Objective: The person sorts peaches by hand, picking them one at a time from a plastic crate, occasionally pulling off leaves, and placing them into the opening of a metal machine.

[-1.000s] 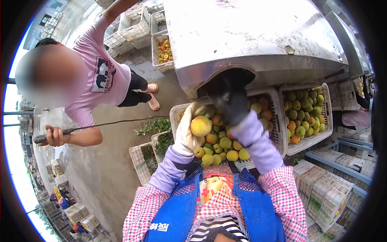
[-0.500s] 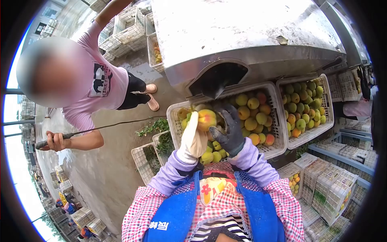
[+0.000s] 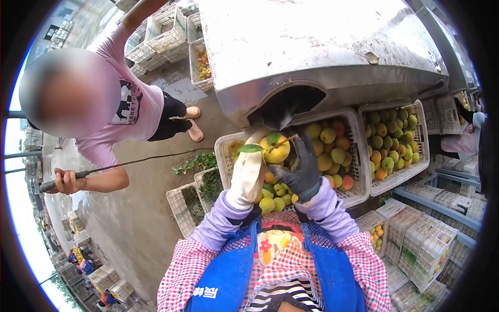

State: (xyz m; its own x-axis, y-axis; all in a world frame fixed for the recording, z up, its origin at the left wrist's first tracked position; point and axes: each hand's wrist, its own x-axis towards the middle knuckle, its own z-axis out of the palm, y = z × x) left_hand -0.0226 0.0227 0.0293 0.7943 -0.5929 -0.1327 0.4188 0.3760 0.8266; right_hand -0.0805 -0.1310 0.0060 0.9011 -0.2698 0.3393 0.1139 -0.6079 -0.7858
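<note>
The left hand [image 3: 248, 174], in a white fabric glove, was closed around a round yellow peach [image 3: 276, 149], held up just above a white slatted plastic crate [image 3: 358, 156] heaped with yellow and red-blushed peaches. A green leaf [image 3: 251, 148] lay over the white glove's fingertips, and a thin brown twig [image 3: 287, 140] stuck out from the fruit's top. The right hand [image 3: 301, 169], in a dark grey glove, pressed curled fingers against the peach's right side; whether it pinched the twig could not be told. Right of this crate stood a second white crate [image 3: 423, 156] of greener peaches. Above both hung a grey metal machine housing [image 3: 322, 47]. To the left stood a person in a pink T-shirt [image 3: 130, 104].
</note>
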